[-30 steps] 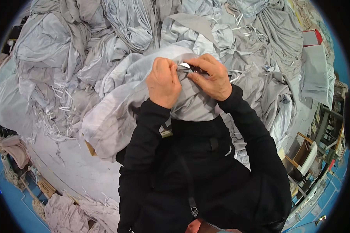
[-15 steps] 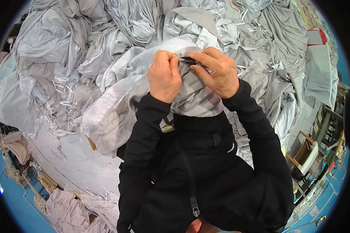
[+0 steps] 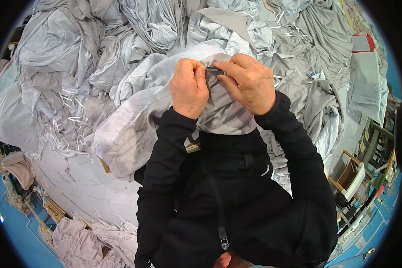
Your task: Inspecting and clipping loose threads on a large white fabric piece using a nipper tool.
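Note:
Closed in a pinch, my left hand [image 3: 188, 88] grips the edge of a grey and pale sheet of fabric [image 3: 225, 109] that drapes down to my waist. My right hand [image 3: 251, 84] is wrapped round small dark thread snips [image 3: 215, 70]. Their blades point left, right beside my left fingertips, and appear pressed together at the fabric. My fingers hide most of the snips' body. Whether a thread lies between the blades is too small to tell.
A heap of crumpled grey and pale blue fabric [image 3: 58, 49] with white ties covers the far side of the white marbled table [image 3: 85, 178]. Pinkish fabric [image 3: 78, 243] lies at lower left. A wooden frame with a white edge [image 3: 355, 181] stands at the right, over blue floor.
The snips' blades stood apart before and now look closed. My right hand has shifted very slightly right. My left hand stays in place on the fabric.

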`<state>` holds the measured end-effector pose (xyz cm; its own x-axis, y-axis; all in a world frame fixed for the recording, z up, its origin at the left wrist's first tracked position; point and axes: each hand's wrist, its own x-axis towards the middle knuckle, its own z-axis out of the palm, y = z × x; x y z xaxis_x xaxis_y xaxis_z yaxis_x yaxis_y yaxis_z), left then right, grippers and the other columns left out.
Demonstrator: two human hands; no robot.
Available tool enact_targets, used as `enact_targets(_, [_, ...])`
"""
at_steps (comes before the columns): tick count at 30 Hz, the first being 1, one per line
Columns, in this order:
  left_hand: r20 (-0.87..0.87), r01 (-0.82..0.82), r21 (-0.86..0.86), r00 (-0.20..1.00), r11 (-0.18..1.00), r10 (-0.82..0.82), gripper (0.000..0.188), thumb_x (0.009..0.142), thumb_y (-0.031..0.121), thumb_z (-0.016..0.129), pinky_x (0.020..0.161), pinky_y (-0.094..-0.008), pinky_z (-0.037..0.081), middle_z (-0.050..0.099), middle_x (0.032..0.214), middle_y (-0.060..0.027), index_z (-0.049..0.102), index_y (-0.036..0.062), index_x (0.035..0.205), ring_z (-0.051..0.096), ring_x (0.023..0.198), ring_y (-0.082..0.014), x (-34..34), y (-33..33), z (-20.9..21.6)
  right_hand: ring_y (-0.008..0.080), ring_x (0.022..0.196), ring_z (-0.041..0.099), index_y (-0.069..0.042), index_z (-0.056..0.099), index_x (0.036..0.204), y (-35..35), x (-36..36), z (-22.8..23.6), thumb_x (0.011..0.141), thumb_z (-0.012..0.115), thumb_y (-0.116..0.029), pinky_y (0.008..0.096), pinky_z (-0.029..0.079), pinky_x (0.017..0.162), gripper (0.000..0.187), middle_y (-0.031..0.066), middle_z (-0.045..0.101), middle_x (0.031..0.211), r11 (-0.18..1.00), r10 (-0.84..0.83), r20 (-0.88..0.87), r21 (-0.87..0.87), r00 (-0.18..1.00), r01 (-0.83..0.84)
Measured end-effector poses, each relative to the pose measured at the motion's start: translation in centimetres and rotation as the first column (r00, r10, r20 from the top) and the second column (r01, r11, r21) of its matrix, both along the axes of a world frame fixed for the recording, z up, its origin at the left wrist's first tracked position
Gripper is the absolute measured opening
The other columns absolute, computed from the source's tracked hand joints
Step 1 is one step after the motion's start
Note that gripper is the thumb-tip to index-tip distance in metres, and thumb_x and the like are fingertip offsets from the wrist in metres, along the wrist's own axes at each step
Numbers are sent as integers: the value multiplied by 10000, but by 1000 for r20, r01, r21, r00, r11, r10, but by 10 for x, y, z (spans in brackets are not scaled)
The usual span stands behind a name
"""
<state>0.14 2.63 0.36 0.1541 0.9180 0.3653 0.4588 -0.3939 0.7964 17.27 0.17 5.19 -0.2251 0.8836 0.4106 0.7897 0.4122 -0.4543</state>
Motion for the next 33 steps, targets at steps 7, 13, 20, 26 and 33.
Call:
enact_targets(7, [-12,6,33,1000,999,-6,134,907,30,615,628,-433,454,558,828,-120,482,35,888,571,735,-348,1,-1,-1,220,721,631,-131,727,1023,-1,-1,2,741,793,-103,327,500,587,291,24,601,793,1000,-7,39,10,999,6])
enact_targets(13, [-19,10,52,1000,999,-9,136,907,27,614,626,-438,457,561,834,-122,479,37,891,575,733,-353,3,1,0,216,713,626,-131,732,1014,0,1,1,737,797,-105,330,497,584,285,19,597,781,1000,-9,48,15,999,8])
enact_targets(20, [300,44,-347,952,937,66,104,894,8,630,604,-361,459,549,760,-114,527,16,886,578,673,-287,-19,-13,24,171,719,647,-47,715,1038,2,8,7,813,752,-25,284,503,624,229,68,653,843,995,-83,-67,-53,994,80])
enact_targets(26, [136,257,-457,966,851,-219,100,888,69,671,572,-306,426,572,743,-85,602,40,823,577,656,-238,-101,-81,52,41,728,501,-23,661,1207,19,29,-29,857,755,-63,224,428,657,365,-32,542,796,946,-120,-465,-322,877,-41])
enact_targets(33, [-469,47,-471,833,881,-295,209,772,237,796,660,-393,449,647,847,-65,669,72,792,592,765,-301,-115,-116,23,38,687,383,-41,681,1160,49,39,-33,800,785,-51,195,326,632,375,-79,438,759,746,-67,-572,-573,817,-340])
